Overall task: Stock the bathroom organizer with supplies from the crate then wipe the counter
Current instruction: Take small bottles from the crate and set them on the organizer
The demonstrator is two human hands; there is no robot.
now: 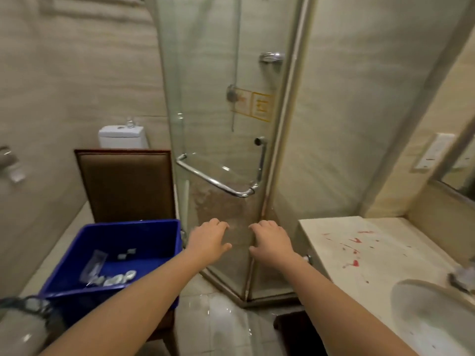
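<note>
Seen from your head, your left hand (209, 240) and right hand (272, 242) hover side by side before the shower door (221, 124), palms down, fingers loosely spread and holding nothing, probably because you have not yet reached for stock. The one blue crate (133, 237) sits at your left on a chair (123, 186), raised within easy reach, holding one clear packet (93, 263), two small white pieces (126, 253) and round wrapped items (118, 278) too blurred to count. At your right the counter (401, 268) bears several red smears (357, 240) beside one sink (431, 319); no organizer shows.
</note>
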